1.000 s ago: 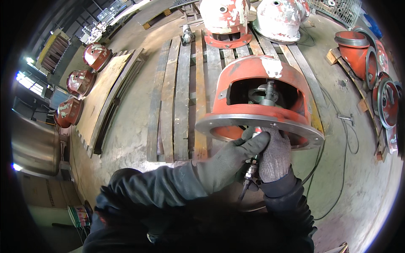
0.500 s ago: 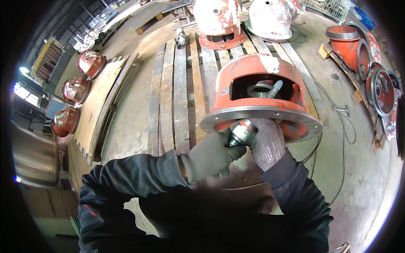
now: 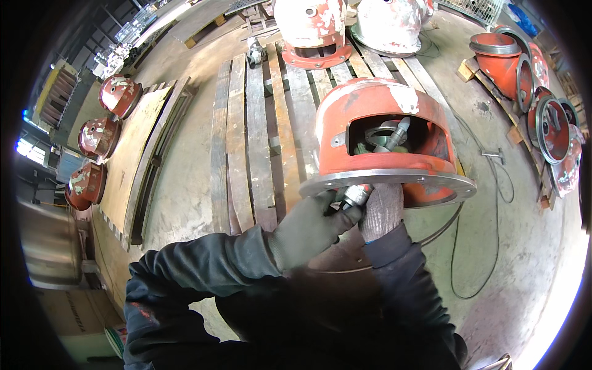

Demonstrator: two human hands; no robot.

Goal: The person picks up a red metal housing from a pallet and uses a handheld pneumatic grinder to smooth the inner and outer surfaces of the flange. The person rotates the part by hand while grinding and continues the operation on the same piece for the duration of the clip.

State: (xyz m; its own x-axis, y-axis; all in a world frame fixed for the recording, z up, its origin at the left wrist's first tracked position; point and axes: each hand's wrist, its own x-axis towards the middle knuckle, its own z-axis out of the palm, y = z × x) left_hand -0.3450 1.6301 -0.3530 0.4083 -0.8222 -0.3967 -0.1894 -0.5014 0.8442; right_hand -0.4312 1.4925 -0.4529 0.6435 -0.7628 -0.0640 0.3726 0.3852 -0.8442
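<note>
In front of me a red-painted cast housing [image 3: 382,161] with chipped white patches stands on a bare metal flange [image 3: 345,179]; a wide window opens in its side. A die grinder [image 3: 356,195] with a red and silver body runs up into it from below. Its grey tapered tip [image 3: 402,126] shows through the window, near a metal ring [image 3: 382,132] inside. My left hand [image 3: 317,227], in a grey glove, is closed around the grinder's rear end under the flange. My gloved right hand [image 3: 383,209] reaches up inside; bits of its fingers show around the grinder's shaft.
Under the housing lies a slatted wooden pallet [image 3: 256,142]. Two larger housings [image 3: 311,28] stand behind, beside a second tool [image 3: 254,54]. Red domes line a pallet [image 3: 139,154] at left; red pipe elbows [image 3: 496,65] sit at right. A hose [image 3: 456,271] loops across the floor.
My right hand has gone further up inside the housing, and the grinder has shifted up with it. Its tip sits slightly higher against the window. The whole view has shifted a little.
</note>
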